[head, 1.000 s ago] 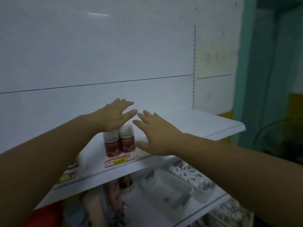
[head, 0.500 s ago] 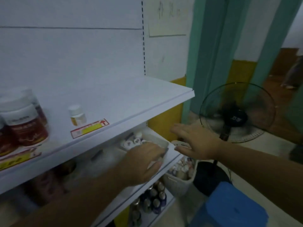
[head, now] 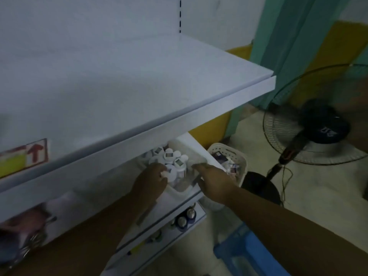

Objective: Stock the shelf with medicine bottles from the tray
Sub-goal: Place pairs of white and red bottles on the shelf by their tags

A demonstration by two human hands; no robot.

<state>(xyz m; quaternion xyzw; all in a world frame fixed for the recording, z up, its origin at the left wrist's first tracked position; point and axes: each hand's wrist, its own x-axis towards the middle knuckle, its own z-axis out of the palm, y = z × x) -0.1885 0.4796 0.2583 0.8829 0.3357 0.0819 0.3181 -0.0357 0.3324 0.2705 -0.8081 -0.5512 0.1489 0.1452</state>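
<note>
Both forearms reach forward under the shelf (head: 179,124). The left hand (head: 152,178) curls, fingers bent, just below its front edge; the right hand (head: 214,181) lies beside it, palm down, fingers extended.

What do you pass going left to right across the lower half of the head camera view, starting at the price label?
Red and yellow shelf price label → left hand → clear plastic tray of white-capped medicine bottles → white woven plastic basket → black standing fan.
</note>
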